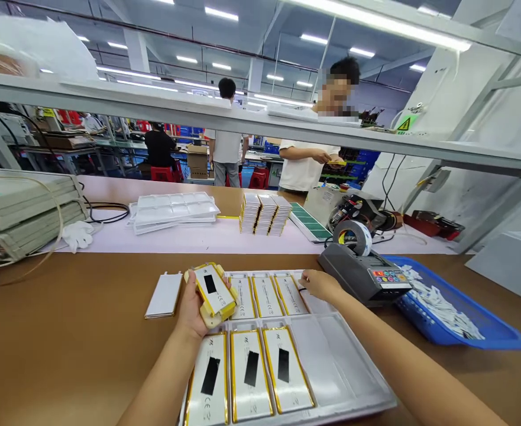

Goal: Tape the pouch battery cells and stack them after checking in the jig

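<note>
My left hand [193, 309] is closed around a white pouch battery [216, 289] with yellow edges and a black tape patch; a pale yellow piece shows beneath it. My right hand [319, 285] pinches a small dark strip, apparently black tape [303, 289], over the tray's upper row, at the right-hand battery [291, 294]. Below my hands lies the clear plastic tray [353, 367]. Its lower row holds three batteries [251, 373] with black tape patches. The upper-row batteries [267, 296] show no tape on their visible faces. My left hand hides part of that row.
Right of the tray stand a tape dispenser [364, 278] and a blue basket [500, 338] of white strips. A white block [163, 296] lies at left. Behind are stacked batteries [264, 214], plastic trays [174, 210] and instruments [25, 204]. A co-worker [307, 165] stands across the bench.
</note>
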Available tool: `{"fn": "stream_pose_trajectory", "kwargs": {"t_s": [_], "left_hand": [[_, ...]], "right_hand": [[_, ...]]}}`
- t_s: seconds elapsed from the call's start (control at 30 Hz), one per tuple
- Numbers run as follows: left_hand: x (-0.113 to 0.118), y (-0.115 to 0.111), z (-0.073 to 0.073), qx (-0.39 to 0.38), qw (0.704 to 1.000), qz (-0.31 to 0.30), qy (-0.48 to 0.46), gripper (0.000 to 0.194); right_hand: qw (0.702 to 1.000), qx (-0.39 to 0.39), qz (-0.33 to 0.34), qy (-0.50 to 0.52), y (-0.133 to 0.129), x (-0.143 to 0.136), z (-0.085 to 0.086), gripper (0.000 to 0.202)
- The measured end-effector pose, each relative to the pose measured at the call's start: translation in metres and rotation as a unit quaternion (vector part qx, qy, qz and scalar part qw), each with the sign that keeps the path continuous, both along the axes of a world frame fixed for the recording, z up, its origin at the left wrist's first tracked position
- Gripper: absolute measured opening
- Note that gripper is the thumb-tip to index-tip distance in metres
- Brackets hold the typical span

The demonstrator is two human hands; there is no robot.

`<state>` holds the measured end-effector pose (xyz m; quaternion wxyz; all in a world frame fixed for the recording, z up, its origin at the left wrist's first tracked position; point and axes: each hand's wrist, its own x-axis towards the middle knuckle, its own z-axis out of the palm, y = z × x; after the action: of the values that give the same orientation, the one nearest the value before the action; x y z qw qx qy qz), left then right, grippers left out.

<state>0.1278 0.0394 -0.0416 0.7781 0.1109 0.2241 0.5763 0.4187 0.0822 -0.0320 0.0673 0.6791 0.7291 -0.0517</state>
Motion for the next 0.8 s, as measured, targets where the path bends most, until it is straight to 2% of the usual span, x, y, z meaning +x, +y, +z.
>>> {"fn": "stream_pose_trajectory", "kwargs": {"t_s": [0.1,0.23,0.4,0.47,0.53,0.63,0.73,0.8], "left_hand": [[-0.001,-0.001,-0.001,-0.005,1.0,-0.006,-0.005,0.056],[0.0,-0.004,0.0,0.004,1.0,-0.015,-0.008,0.054],[-0.001,-0.008,0.001,0.023,1.0,-0.014,-0.011,0.051],[-0.001,-0.007,0.001,0.016,1.0,-0.009,-0.007,0.05],[-0.002,-0.007,0.001,0.01,1.0,-0.01,0.001,0.051],[-0.001,-0.004,0.001,0.011,1.0,-0.005,0.016,0.051],[0.0,-0.001,0.001,0.008,1.0,-0.006,0.023,0.055],[0.0,0.0,0.0,0.009,1.0,-0.01,0.014,0.056]], "right_hand": [[0.998,-0.042,0.003,0.037,0.009,0.01,-0.003,0.047],[0.998,-0.054,0.009,0.041,0.009,0.01,-0.005,0.042],[0.997,0.018,0.075,0.026,-0.002,0.004,-0.008,0.024],[0.992,0.05,0.094,0.064,-0.003,0.007,-0.011,0.019],[0.988,0.055,0.069,0.13,0.0,0.012,-0.015,0.017],[0.979,0.017,0.002,0.203,0.004,0.016,-0.02,0.02],[0.968,-0.02,-0.018,0.248,0.008,0.011,-0.021,0.029],[0.962,-0.045,-0.024,0.269,0.008,0.004,-0.018,0.025]]}}
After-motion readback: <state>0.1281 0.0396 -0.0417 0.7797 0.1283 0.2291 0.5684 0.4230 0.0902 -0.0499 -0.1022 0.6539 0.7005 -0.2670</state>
